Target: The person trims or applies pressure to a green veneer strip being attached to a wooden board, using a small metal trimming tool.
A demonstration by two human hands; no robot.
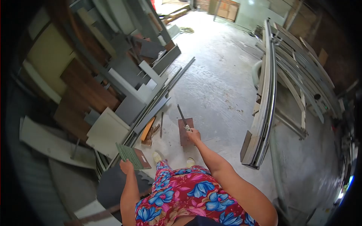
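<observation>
Gripping a thin metal rod [182,115] in the right hand [194,135], fingers wrapped shut round its near end, so the rod pokes out away from the hand across the floor. Right underneath that hand there's a small brown board [184,141] lying flat on the concrete floor [218,86]. Honestly can't tell if the rod touches it or just hangs over it.

The left hand [126,165] is clamped on the near edge of a green panel [130,153], held up off the ground and tilted. A brownish bit shows at the corner closest to the body, no idea if that's a separate piece.

Between the two hands, lower down, you see two light shoes [157,156] on the floor and a bright floral garment [181,192].

Just left of the right hand, an orange strip [148,129] and a short thin bar [161,124] lie on the concrete side by side.

Past the left hand, on its outer side, a messy heap of boards [105,94] and grey offcuts leans up. Well off to the right of the right hand sits a stack of long curved rails [266,98].
</observation>
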